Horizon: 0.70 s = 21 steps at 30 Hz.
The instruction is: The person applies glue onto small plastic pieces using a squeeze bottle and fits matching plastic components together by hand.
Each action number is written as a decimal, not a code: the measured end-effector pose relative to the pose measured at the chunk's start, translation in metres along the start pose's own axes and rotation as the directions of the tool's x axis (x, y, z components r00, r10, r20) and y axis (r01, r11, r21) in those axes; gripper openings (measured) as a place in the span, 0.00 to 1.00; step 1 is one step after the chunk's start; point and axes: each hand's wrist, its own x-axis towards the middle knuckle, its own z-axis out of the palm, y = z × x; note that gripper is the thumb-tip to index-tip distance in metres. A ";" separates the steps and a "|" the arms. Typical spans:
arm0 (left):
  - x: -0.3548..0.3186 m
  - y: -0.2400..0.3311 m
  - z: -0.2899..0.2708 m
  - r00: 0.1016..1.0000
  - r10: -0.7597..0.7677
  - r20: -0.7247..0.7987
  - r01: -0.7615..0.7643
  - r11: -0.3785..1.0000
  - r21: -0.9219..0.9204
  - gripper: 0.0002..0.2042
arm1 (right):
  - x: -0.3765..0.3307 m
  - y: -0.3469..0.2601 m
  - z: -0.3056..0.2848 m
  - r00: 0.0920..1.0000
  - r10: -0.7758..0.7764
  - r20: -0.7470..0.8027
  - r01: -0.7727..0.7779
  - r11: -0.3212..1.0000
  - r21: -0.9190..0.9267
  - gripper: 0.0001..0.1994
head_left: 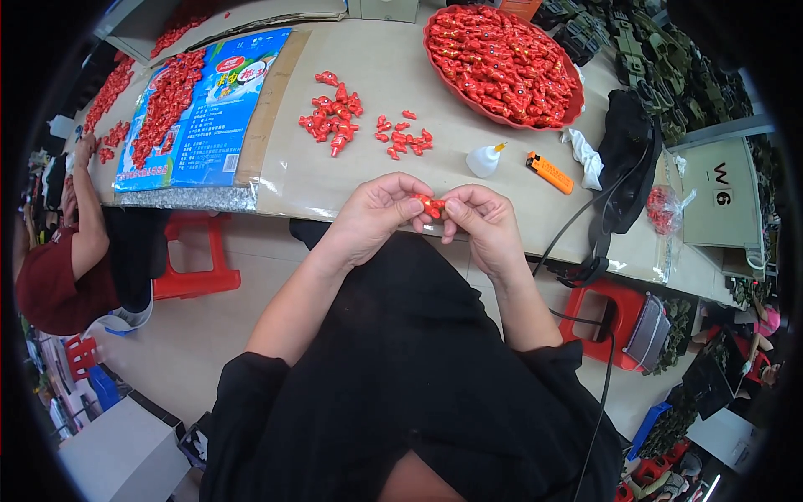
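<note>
A small shiny red figurine (432, 206) with gold marks is pinched between my two hands, just off the table's near edge. My left hand (381, 211) grips its left end with thumb and fingertips; my right hand (478, 216) closes on its right end. Part of the piece is hidden by the fingers. Beyond my hands lie a loose pile of red figurines (333, 117) and a smaller group of red pieces (406, 138). To the right stand a white squeeze bottle (483, 162) with a thin yellowish tip and an orange utility knife (550, 173).
A wide red basin (577, 115) heaped with red figurines stands at the back. At left, red pieces cover a blue printed sheet (219, 125), near a co-worker (67, 276). Crumpled white tissue (585, 159), a black bag (627, 159) and a cable (577, 219) lie right.
</note>
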 end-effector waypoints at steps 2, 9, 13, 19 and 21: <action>0.000 -0.001 -0.002 1.000 0.016 -0.002 -0.016 0.999 -0.039 0.06 | 0.000 0.000 -0.001 1.000 0.000 0.013 0.000 1.000 0.025 0.06; 0.000 -0.002 -0.002 0.997 0.078 -0.023 -0.080 0.991 -0.112 0.07 | 0.005 0.004 0.020 0.928 -0.167 -0.334 0.038 0.932 -0.361 0.06; 0.000 -0.001 -0.002 0.996 0.089 -0.029 -0.092 0.987 -0.129 0.08 | 0.010 0.005 0.013 0.855 -0.513 -0.077 0.160 0.402 -0.902 0.07; 0.001 -0.004 -0.002 0.993 0.112 -0.037 -0.115 0.985 -0.126 0.09 | -0.009 0.003 0.004 0.753 -0.631 -0.189 0.151 0.445 -0.883 0.10; -0.001 -0.001 0.000 0.993 0.105 -0.050 -0.111 0.986 -0.128 0.10 | -0.004 0.000 -0.003 0.722 -0.643 -0.255 0.163 0.516 -0.841 0.13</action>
